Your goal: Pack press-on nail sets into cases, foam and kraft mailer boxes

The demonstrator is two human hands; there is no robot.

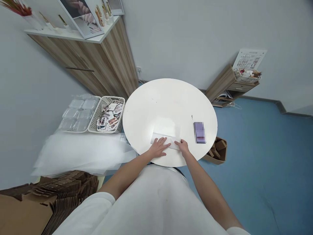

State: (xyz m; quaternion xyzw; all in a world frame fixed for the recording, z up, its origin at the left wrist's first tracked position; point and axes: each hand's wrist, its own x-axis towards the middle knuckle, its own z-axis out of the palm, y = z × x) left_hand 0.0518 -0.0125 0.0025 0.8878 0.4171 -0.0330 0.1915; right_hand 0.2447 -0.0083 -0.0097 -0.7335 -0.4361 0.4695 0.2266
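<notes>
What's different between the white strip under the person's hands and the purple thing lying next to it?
Colour: the white strip nearly matches the table; the purple thing stands out. Pose: the white strip is long and lies crosswise; the purple thing is shorter and points away from the person. Contact: left hand and right hand rest on the white strip; the purple thing lies untouched. Both lie flat on the table.

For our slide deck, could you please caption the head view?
The left hand and right hand rest on a white sheet on a round white table, beside a purple item.
</notes>
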